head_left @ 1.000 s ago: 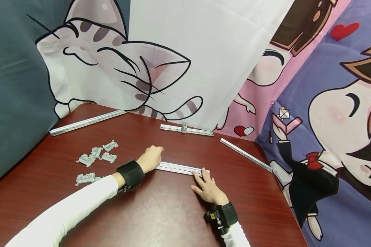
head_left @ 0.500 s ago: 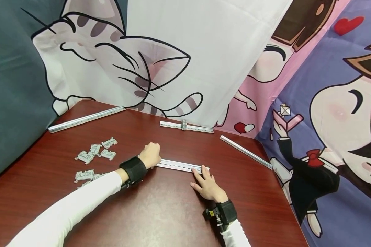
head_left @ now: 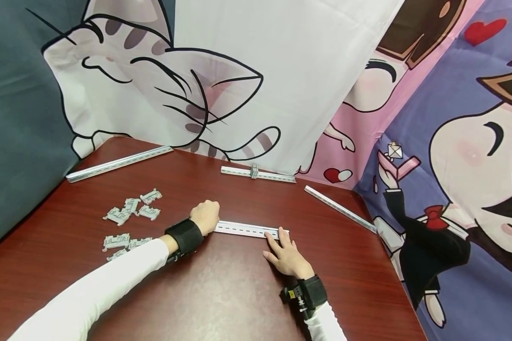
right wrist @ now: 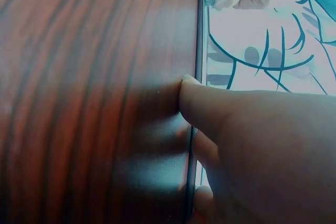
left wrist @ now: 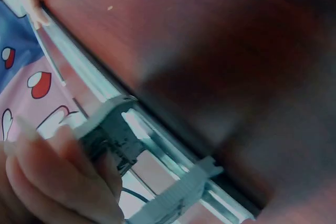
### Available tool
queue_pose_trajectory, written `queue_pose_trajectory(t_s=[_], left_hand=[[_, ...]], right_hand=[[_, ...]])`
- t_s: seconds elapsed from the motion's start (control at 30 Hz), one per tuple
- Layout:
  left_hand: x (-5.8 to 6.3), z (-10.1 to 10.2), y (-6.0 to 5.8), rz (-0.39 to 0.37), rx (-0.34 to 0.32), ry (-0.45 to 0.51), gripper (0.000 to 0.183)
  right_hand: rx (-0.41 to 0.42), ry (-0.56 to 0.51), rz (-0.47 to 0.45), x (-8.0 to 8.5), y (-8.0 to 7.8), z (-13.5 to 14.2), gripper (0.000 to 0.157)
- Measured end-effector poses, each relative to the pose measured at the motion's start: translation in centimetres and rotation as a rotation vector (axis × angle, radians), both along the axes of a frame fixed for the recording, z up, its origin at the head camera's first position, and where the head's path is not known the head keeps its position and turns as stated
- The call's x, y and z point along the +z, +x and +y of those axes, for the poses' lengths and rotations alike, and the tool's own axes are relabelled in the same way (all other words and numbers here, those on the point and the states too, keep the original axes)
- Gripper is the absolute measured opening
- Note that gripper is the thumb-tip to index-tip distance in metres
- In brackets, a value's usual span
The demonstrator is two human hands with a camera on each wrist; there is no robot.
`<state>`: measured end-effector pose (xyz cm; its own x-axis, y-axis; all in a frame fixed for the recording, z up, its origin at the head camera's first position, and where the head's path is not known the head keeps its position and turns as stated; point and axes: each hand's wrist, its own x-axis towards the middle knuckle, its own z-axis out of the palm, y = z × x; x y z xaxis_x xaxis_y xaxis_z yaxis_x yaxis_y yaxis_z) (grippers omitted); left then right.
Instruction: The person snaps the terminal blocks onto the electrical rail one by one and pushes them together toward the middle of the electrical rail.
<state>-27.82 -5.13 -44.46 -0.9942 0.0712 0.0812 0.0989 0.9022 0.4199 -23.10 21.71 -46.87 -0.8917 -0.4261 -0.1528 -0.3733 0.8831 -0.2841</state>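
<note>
A slotted metal DIN rail (head_left: 243, 229) lies across the middle of the table. My left hand (head_left: 205, 218) covers its left part, fingers curled. In the left wrist view, those fingers (left wrist: 68, 177) pinch a grey terminal block (left wrist: 118, 129) that sits against the rail. A second grey terminal block (left wrist: 184, 195) straddles the rail nearer its end. My right hand (head_left: 286, 255) has its fingers extended, fingertips resting on the rail's right end. In the right wrist view, its thumb (right wrist: 197, 103) lies along the rail's near edge.
Several loose terminal blocks (head_left: 132, 205) lie left of the left hand, with more (head_left: 116, 241) beside the left forearm. Other rails rest at the back left (head_left: 119, 163) and right (head_left: 340, 208). A rail (head_left: 277, 179) at the back centre bears grey blocks (head_left: 254, 171).
My left hand has shifted slightly left along the rail. The right hand keeps its place on the rail's right end. The head view has tilted slightly.
</note>
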Motion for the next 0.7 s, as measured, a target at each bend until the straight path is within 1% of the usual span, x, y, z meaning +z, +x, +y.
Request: queue_pose_trajectory(t_s=[0.1, 0.27, 0.37, 0.43, 0.53, 0.63, 0.7], left_hand=[[-0.3, 0.1, 0.4, 0.041, 0.016, 0.001, 0.013], [-0.9, 0.4, 1.1, 0.12, -0.001, 0.046, 0.02], [-0.9, 0.4, 1.2, 0.152, 0.008, 0.077, 0.02], [-0.9, 0.4, 1.2, 0.161, 0.025, 0.092, 0.019], [-1.1, 0.4, 1.2, 0.177, 0.033, 0.084, 0.018], [-1.6, 0.6, 1.4, 0.193, 0.022, 0.06, 0.018], [-1.9, 0.7, 1.6, 0.206, 0.03, 0.059, 0.018]], right_hand=[[-0.002, 0.008, 0.0, 0.0, 0.0, -0.2, 0.058], [-0.005, 0.017, 0.0, 0.0, 0.1, -0.1, 0.058], [-0.009, 0.016, 0.015, 0.3, 0.0, -0.1, 0.057], [-0.007, 0.013, 0.021, 0.5, -0.1, -0.3, 0.057], [-0.001, 0.015, 0.016, 0.5, -0.2, -0.4, 0.057], [-0.005, 0.026, -0.001, 0.4, 0.0, -0.6, 0.058], [-0.01, 0.027, -0.006, 0.2, 0.2, -0.6, 0.058]])
